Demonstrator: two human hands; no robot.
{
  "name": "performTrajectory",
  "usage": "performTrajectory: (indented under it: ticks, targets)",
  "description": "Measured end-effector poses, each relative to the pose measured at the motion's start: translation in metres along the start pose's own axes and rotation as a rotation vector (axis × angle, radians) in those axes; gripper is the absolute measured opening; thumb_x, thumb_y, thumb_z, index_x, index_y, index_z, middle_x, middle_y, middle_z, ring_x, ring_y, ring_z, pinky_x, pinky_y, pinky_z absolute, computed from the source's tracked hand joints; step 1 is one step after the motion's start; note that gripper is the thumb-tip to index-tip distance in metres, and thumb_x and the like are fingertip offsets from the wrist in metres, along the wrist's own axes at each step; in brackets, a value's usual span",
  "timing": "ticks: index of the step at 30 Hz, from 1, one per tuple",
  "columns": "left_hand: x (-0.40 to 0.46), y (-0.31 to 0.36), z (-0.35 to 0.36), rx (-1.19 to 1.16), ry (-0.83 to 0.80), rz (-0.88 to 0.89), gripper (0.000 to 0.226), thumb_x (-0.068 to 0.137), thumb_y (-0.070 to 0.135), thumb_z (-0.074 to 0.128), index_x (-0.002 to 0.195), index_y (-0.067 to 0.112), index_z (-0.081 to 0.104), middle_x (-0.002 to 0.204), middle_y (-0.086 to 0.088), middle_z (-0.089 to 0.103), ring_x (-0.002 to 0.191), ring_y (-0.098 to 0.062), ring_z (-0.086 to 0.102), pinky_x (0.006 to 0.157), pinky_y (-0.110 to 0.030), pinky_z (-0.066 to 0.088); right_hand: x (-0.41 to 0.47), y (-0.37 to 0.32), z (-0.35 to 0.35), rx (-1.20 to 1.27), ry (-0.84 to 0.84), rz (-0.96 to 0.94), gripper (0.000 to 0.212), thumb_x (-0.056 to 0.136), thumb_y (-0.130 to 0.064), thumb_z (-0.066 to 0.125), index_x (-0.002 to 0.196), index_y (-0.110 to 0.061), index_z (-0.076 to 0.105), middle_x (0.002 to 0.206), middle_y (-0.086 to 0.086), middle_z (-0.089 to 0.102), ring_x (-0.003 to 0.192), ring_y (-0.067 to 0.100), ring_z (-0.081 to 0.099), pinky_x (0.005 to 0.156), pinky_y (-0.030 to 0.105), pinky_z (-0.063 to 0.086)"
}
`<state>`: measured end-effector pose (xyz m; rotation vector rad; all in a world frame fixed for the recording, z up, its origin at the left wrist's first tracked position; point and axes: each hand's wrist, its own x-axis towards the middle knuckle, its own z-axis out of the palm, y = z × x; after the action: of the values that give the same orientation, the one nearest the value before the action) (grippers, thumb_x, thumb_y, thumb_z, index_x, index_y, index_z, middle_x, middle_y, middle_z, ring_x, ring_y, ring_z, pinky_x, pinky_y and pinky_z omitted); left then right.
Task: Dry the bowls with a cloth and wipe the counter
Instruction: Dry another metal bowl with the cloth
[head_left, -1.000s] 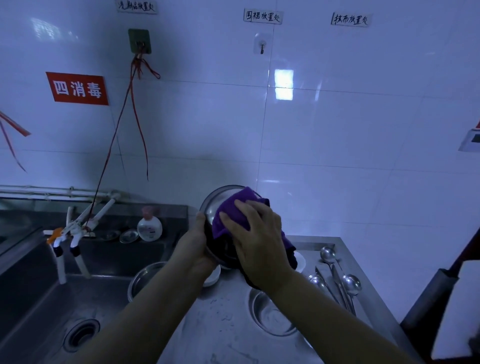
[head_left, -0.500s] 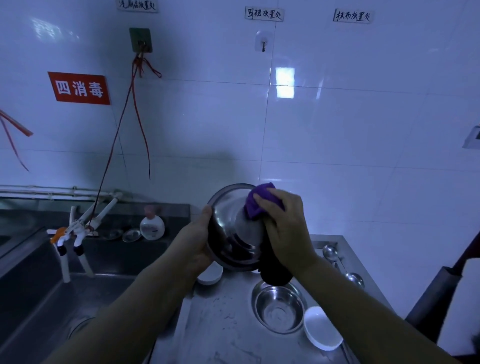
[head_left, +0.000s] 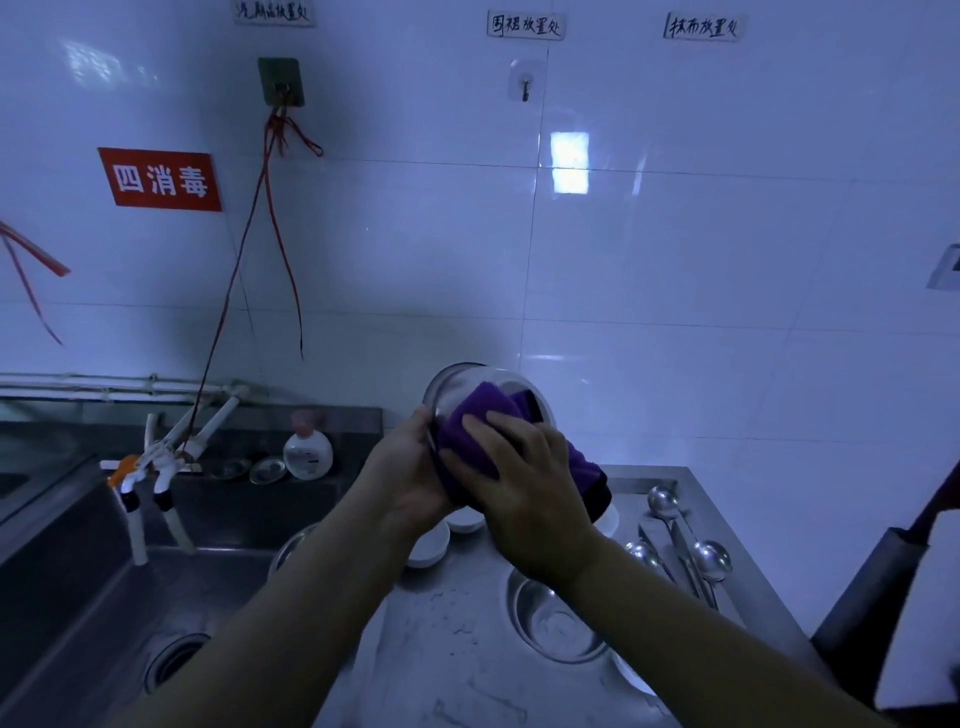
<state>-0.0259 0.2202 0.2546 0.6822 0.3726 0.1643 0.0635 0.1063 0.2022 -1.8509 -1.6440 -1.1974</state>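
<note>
My left hand (head_left: 410, 478) grips the left rim of a steel bowl (head_left: 457, 382), held tilted on edge above the counter. A purple cloth (head_left: 475, 421) fills the bowl's inside and hangs out at the right. My right hand (head_left: 524, 483) presses flat on that cloth. Below, a second steel bowl (head_left: 556, 623) stands upright on the wet steel counter (head_left: 457, 649). Small white dishes (head_left: 431, 548) lie under my wrists, partly hidden.
Ladles and spoons (head_left: 691, 551) lie along the counter's right edge. A deep sink (head_left: 104, 597) with a drain (head_left: 171, 660) is at left, with taps (head_left: 145, 478) and a soap bottle (head_left: 307, 452) on its back ledge. A dark object (head_left: 883, 597) stands at right.
My right hand has dropped from the bowl's upper rim and spread the cloth over the bowl's inside. The bowl has tilted further away, so less of its shiny inside shows.
</note>
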Motion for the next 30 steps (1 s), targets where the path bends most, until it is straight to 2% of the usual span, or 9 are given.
performTrajectory:
  ticks: [3,10,15,17,19,22,25,28,30]
  targets:
    - [-0.001,-0.002,0.0,-0.046,0.029,-0.005,0.054,0.098,0.045,0.033,0.136,0.008,0.043,0.128,-0.023,0.055,0.112,-0.038,0.055,0.077,-0.05,0.048,-0.015,0.003,0.004,-0.034,0.058,-0.051,0.035,0.091,-0.027,0.055,0.125,-0.025,0.057,0.136,0.004,0.042,0.125,0.027,0.038,0.096,0.043,0.034]
    - [0.004,-0.001,-0.005,-0.115,0.026,-0.027,0.052,0.098,0.043,0.033,0.138,0.012,0.039,0.131,-0.028,0.049,0.115,-0.044,0.051,0.075,-0.057,0.047,-0.039,0.018,0.007,-0.086,0.184,-0.134,0.037,0.089,-0.027,0.06,0.126,-0.029,0.052,0.133,0.0,0.043,0.121,0.023,0.039,0.094,0.041,0.037]
    - [0.002,0.0,-0.002,-0.094,0.007,-0.061,0.05,0.097,0.045,0.032,0.124,0.007,0.05,0.113,-0.032,0.059,0.099,-0.047,0.058,0.07,-0.055,0.051,-0.043,0.03,0.006,-0.031,0.232,-0.133,0.025,0.096,-0.027,0.055,0.121,-0.029,0.055,0.13,0.002,0.044,0.118,0.024,0.041,0.094,0.041,0.041]
    - [0.004,0.003,-0.005,-0.104,0.01,-0.052,0.05,0.097,0.044,0.033,0.125,0.006,0.052,0.114,-0.032,0.061,0.1,-0.048,0.06,0.075,-0.058,0.051,-0.046,0.038,0.005,0.007,0.241,-0.137,0.028,0.092,-0.024,0.063,0.119,-0.027,0.057,0.129,0.004,0.044,0.118,0.026,0.042,0.092,0.043,0.044]
    - [0.006,0.007,-0.01,-0.106,0.008,-0.03,0.048,0.098,0.042,0.034,0.125,0.007,0.054,0.111,-0.029,0.065,0.095,-0.046,0.064,0.072,-0.058,0.054,-0.048,0.044,0.002,0.066,0.236,-0.083,0.039,0.085,-0.02,0.07,0.121,-0.024,0.056,0.129,0.007,0.043,0.118,0.028,0.042,0.089,0.045,0.049]
    - [0.009,0.012,-0.013,-0.133,0.005,-0.019,0.048,0.1,0.042,0.034,0.123,0.006,0.057,0.099,-0.026,0.07,0.08,-0.043,0.069,0.056,-0.052,0.056,-0.046,0.045,-0.001,0.187,0.249,0.114,0.035,0.093,-0.025,0.058,0.126,-0.015,0.051,0.126,0.008,0.045,0.114,0.027,0.045,0.087,0.044,0.053]
    - [0.01,0.015,-0.013,-0.154,0.022,-0.024,0.045,0.098,0.04,0.039,0.117,0.005,0.06,0.099,-0.025,0.07,0.079,-0.043,0.069,0.057,-0.051,0.055,-0.041,0.035,-0.001,0.344,0.277,0.327,0.039,0.094,-0.03,0.056,0.121,-0.001,0.057,0.122,0.011,0.054,0.11,0.026,0.05,0.088,0.041,0.051]
    - [0.013,0.014,-0.012,-0.204,0.011,-0.033,0.042,0.095,0.036,0.045,0.116,0.004,0.061,0.106,-0.027,0.067,0.086,-0.045,0.067,0.062,-0.054,0.053,-0.032,0.022,-0.002,0.351,0.34,0.341,0.042,0.095,-0.033,0.055,0.124,-0.003,0.051,0.121,0.01,0.05,0.11,0.025,0.049,0.094,0.032,0.048]
    - [0.015,0.012,-0.012,-0.253,0.024,-0.061,0.044,0.094,0.036,0.046,0.116,0.001,0.059,0.104,-0.033,0.065,0.084,-0.048,0.066,0.061,-0.057,0.052,-0.026,0.012,0.0,0.327,0.364,0.312,0.043,0.094,-0.032,0.057,0.126,-0.003,0.053,0.127,0.005,0.046,0.114,0.025,0.046,0.092,0.036,0.05]
